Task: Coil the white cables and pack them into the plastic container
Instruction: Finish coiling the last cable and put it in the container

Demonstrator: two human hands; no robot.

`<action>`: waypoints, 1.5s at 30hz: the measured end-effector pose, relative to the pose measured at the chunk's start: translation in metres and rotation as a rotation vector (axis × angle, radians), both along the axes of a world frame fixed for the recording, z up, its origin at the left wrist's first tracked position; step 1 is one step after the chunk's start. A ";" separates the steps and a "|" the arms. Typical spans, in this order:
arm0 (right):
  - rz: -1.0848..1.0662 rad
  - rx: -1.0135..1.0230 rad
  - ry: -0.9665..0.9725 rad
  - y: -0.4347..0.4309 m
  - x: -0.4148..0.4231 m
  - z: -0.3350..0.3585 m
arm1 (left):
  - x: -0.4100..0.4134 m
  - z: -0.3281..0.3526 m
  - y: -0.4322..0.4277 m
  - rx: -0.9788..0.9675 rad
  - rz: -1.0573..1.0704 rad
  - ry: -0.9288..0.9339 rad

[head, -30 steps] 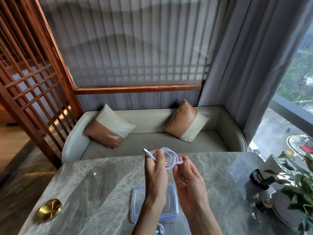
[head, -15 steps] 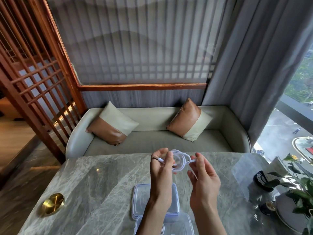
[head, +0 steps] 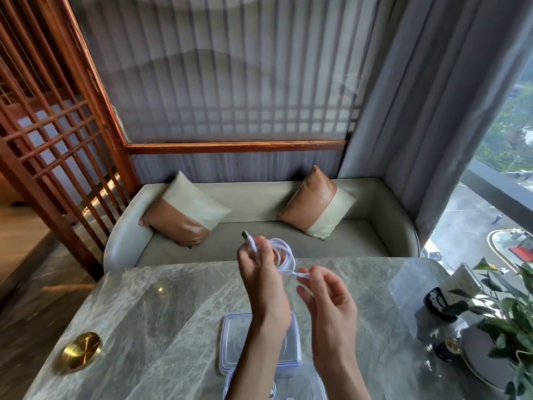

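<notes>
White cable (head: 290, 255): one coil; plastic container (head: 294, 374): one.

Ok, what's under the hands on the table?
A clear lid lies flat, the plastic container nearer the camera. The forearms cover both middles, so the container's contents cannot be seen.

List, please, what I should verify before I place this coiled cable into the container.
1. Coil secured: the left grip holds the white cable loops together: ok.
2. Free end tucked: the right grip pinches the small end plug, which is stretched away from the coil: not ok.
3. USB plug inside the coil: it sticks out above the fingers: not ok.
4. Plastic container open: its lid lies apart on the table: ok.
5. Room inside the container: the arms and the frame edge hide it: cannot tell.
</notes>
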State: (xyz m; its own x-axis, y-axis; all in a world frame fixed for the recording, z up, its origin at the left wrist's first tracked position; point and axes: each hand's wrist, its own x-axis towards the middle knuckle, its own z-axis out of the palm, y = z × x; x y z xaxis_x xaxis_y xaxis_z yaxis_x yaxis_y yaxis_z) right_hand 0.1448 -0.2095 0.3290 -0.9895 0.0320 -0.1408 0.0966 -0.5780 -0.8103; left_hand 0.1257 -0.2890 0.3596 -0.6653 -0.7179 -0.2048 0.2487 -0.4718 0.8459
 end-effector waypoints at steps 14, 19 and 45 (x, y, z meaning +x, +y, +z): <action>-0.078 -0.192 -0.185 -0.020 0.010 -0.010 | -0.001 -0.015 -0.037 0.357 0.093 0.157; -0.047 -0.261 -0.184 -0.020 0.001 -0.006 | -0.001 -0.023 -0.021 0.104 0.139 0.111; 0.550 0.563 0.081 0.028 -0.021 0.000 | 0.019 -0.050 -0.001 -0.448 -0.291 -0.069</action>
State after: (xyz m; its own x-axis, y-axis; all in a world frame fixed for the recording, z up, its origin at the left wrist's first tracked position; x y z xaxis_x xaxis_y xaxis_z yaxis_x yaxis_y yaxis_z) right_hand 0.1235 -0.1818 0.3294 -0.8905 -0.4195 -0.1760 0.1779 0.0349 -0.9834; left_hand 0.1452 -0.2896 0.3100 -0.8458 -0.5327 0.0289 0.0980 -0.1019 0.9899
